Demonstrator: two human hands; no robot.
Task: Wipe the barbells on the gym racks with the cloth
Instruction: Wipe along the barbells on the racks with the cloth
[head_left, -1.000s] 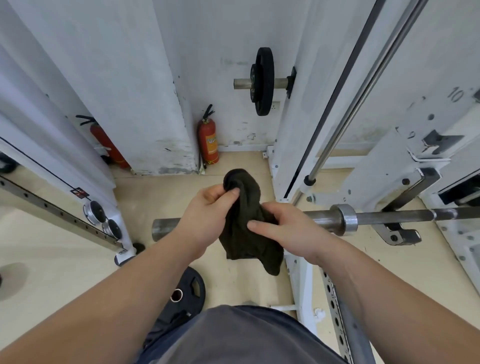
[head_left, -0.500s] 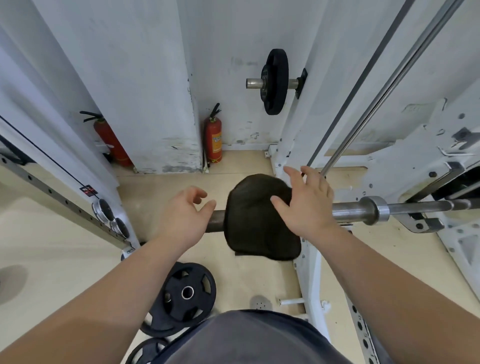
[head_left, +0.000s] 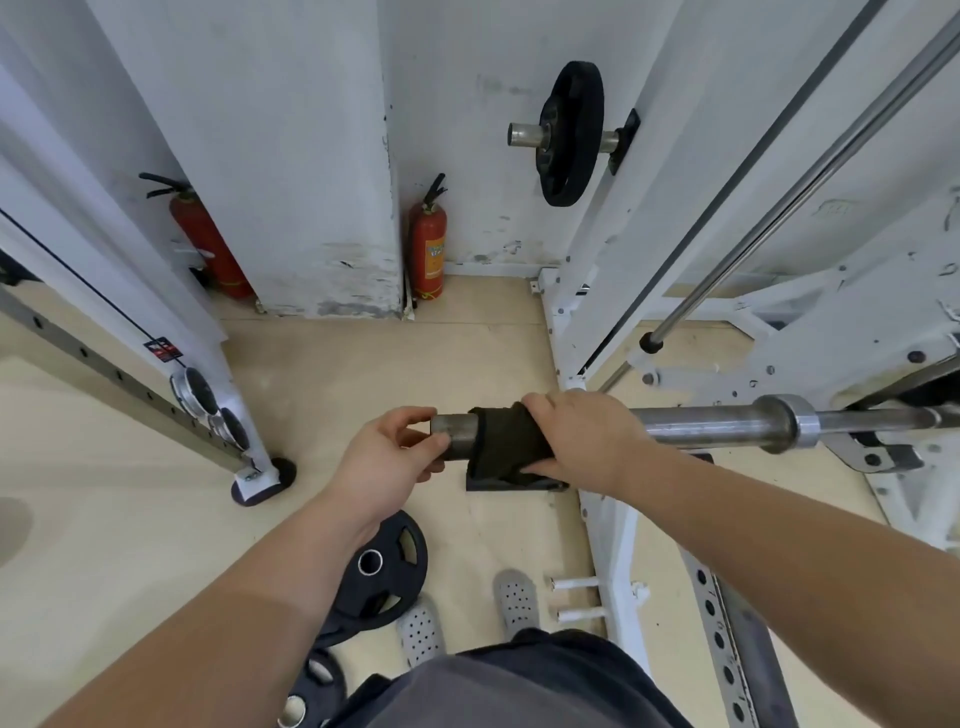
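Note:
A steel barbell (head_left: 711, 425) lies level across the white rack, its bare sleeve end pointing left. A dark olive cloth (head_left: 506, 441) is wrapped round the sleeve near that end. My right hand (head_left: 587, 436) grips the cloth and the sleeve from above, fingers curled over the top. My left hand (head_left: 387, 457) sits at the very tip of the sleeve, thumb and fingers curled round the end of the bar just left of the cloth.
The white rack upright (head_left: 613, 561) with pegs stands just right of my feet. Black weight plates (head_left: 382, 571) lie on the floor by my left foot. A plate (head_left: 571, 132) hangs on a wall peg. Two red fire extinguishers (head_left: 427, 244) stand by the wall. A slanted guide rod (head_left: 779, 208) rises at right.
The cloth, first held up in both hands, then draped over the sleeve, is now wrapped tight round it. My right hand has closed over it; my left hand has moved onto the bar's tip.

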